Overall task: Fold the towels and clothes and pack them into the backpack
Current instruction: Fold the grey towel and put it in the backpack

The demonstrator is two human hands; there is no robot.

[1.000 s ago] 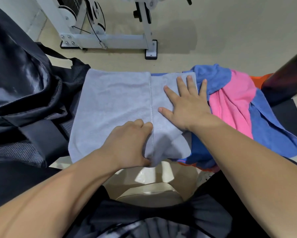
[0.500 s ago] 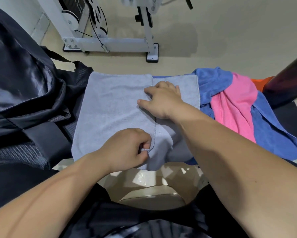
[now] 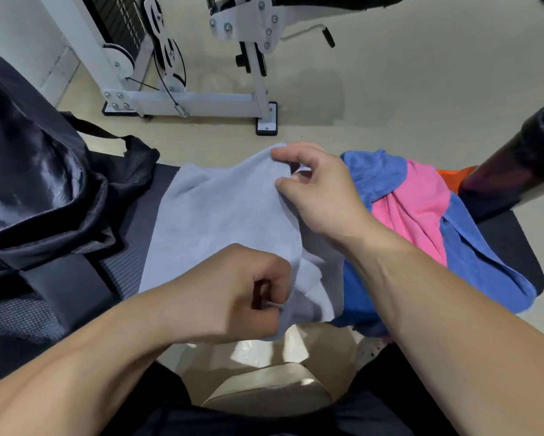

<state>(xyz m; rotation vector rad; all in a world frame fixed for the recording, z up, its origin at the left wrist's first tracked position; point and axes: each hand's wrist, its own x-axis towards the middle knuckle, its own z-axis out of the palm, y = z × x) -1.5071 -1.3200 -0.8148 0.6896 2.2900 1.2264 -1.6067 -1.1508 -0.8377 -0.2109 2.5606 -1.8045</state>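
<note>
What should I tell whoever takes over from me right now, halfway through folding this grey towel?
Left hand pinches the grey towel at its near edge; right hand pinches the far edge, raised.
Backpack lies on the left; its inside is not visible.
Blue cloth and pink cloth lie unfolded in a heap on the right.
Done: grey towel fold under way, not finished.
Left: finish this fold, fold the heap, pack everything.
</note>
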